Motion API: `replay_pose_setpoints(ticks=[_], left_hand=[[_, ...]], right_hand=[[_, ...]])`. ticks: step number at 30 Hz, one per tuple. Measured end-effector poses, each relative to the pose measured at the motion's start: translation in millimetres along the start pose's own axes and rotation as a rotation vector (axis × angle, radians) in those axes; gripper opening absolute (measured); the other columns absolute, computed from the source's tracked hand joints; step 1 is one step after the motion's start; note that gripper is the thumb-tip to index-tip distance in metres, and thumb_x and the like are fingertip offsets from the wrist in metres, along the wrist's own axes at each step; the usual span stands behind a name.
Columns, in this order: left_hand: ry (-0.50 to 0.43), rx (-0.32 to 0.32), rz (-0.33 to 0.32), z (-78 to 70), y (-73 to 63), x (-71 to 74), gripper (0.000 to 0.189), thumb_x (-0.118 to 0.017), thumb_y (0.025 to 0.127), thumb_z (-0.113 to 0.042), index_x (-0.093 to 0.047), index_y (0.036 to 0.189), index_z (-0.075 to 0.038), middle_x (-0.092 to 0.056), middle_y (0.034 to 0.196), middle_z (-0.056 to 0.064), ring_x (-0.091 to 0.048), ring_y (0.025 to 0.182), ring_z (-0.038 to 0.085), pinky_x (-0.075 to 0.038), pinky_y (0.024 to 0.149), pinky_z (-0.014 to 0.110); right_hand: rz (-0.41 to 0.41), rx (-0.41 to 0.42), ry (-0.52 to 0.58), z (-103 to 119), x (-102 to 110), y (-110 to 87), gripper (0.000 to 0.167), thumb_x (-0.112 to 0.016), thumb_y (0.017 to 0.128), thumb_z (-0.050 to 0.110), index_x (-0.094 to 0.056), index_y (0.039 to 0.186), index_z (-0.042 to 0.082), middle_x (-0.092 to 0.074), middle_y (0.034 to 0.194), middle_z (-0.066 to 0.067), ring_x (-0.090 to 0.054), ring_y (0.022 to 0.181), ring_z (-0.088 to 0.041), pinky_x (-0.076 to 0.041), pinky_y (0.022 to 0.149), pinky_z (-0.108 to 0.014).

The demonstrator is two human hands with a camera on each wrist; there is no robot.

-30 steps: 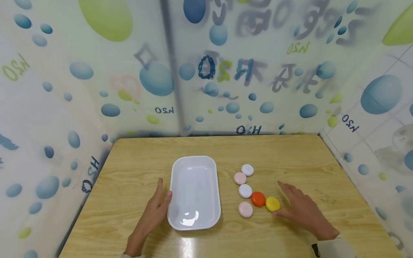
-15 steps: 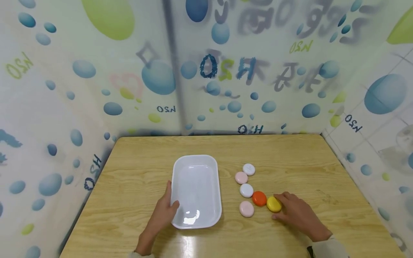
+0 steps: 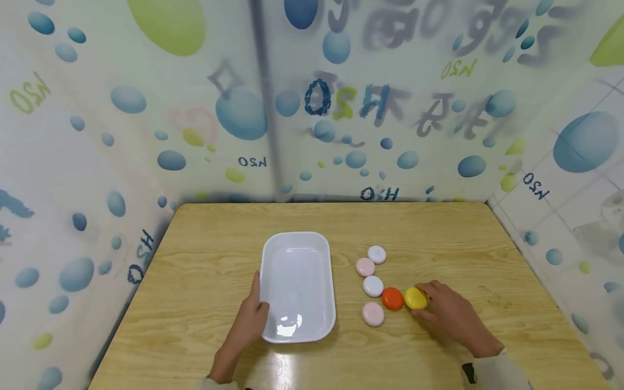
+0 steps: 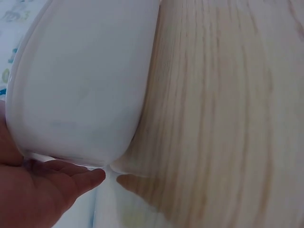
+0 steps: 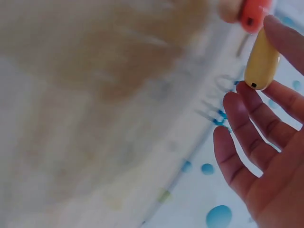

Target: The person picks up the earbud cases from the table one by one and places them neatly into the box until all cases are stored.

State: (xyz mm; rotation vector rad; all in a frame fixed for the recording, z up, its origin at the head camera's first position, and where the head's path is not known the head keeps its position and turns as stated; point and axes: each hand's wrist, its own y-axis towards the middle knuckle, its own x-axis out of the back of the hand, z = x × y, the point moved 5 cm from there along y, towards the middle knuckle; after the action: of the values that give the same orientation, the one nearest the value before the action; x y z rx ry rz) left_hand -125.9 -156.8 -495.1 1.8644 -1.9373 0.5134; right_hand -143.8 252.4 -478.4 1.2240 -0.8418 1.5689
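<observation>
In the head view a white rectangular dish (image 3: pixel 298 287) with rounded corners lies left of centre. My left hand (image 3: pixel 249 319) grips its left wall, thumb over the rim and fingers along the outside; the left wrist view shows the fingers (image 4: pixel 71 178) against the dish's outer wall. My right hand (image 3: pixel 450 314) pinches a glossy yellow disc (image 3: pixel 416 298) between thumb and fingertips. Seen edge-on in the right wrist view, the yellow disc (image 5: pixel 262 61) has a small dark spot on its edge. Just left of it sits an orange-red disc (image 3: pixel 392 298).
Two white discs (image 3: pixel 373 286) and two pink discs (image 3: pixel 373 314) lie between the dish and the orange-red disc. They rest on a wooden table (image 3: pixel 219 238). Patterned walls (image 3: pixel 341 179) stand behind it and on both sides.
My right hand has come in and taken hold of the yellow disc, which now sits slightly apart from the orange-red one. My left hand has moved right and gripped the dish's side.
</observation>
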Motion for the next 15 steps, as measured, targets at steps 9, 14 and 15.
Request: replay_pose_setpoints(ticks=[9, 14, 15], left_hand=[[0.006, 0.008, 0.005, 2.6, 1.0, -0.3, 0.07, -0.04, 0.089, 0.01, -0.008, 0.152, 0.016, -0.028, 0.151, 0.038, -0.038, 0.136, 0.044, -0.037, 0.106, 0.057], [0.01, -0.002, -0.004, 4.5, 1.2, -1.8, 0.07, -0.04, 0.088, 0.011, -0.009, 0.151, 0.017, -0.031, 0.148, 0.04, -0.04, 0.133, 0.047, -0.038, 0.105, 0.058], [0.009, -0.002, -0.006, 4.6, 1.0, -2.1, 0.07, -0.04, 0.088, 0.011, -0.009, 0.151, 0.017, -0.032, 0.148, 0.041, -0.041, 0.133, 0.047, -0.038, 0.105, 0.058]], right_hand=[[-0.085, 0.024, 0.097, 29.7, 16.1, 32.6, 0.057, -0.081, 0.081, 0.029, -0.062, 0.128, 0.004, -0.063, 0.109, -0.005, -0.061, 0.091, -0.019, -0.053, 0.071, -0.036], [-0.105, 0.071, 0.139, 62.0, 20.4, 54.2, 0.059, -0.081, 0.081, 0.029, -0.061, 0.13, 0.003, -0.062, 0.111, -0.006, -0.062, 0.094, -0.022, -0.055, 0.076, -0.04], [-0.104, 0.081, 0.142, 69.2, 20.9, 58.1, 0.059, -0.081, 0.081, 0.03, -0.061, 0.13, 0.004, -0.062, 0.112, -0.007, -0.062, 0.095, -0.022, -0.055, 0.078, -0.04]])
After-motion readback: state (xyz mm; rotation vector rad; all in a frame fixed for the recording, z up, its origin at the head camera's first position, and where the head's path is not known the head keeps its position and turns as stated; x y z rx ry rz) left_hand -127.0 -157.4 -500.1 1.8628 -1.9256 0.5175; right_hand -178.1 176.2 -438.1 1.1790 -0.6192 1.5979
